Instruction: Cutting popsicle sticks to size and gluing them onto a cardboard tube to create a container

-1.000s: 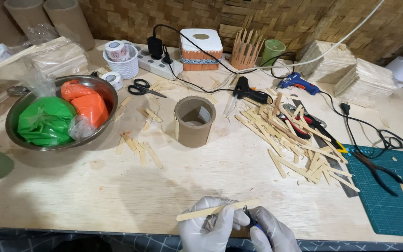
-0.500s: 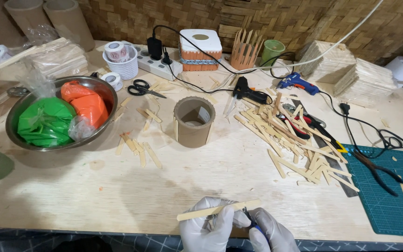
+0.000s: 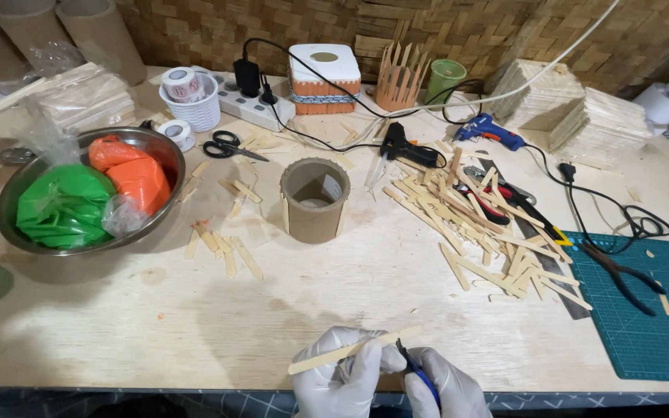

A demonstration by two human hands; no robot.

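Observation:
Both my hands wear white gloves at the table's near edge. My left hand (image 3: 344, 375) holds a flat wooden stick (image 3: 350, 350) that lies almost level, tilted up to the right. My right hand (image 3: 449, 387) grips a blue-handled tool (image 3: 416, 371) whose tip meets the stick near its right end. Farther back, at mid-table, stands a short cardboard tube (image 3: 315, 200) with sticks stuck to its side.
A pile of wooden sticks (image 3: 474, 232) lies to the right, a few short ones (image 3: 222, 248) left of the tube. A steel bowl (image 3: 156, 151) holds green and orange bags. Also here: scissors (image 3: 230, 145), glue guns (image 3: 408, 147), pliers (image 3: 621, 275), a green cutting mat (image 3: 644, 325).

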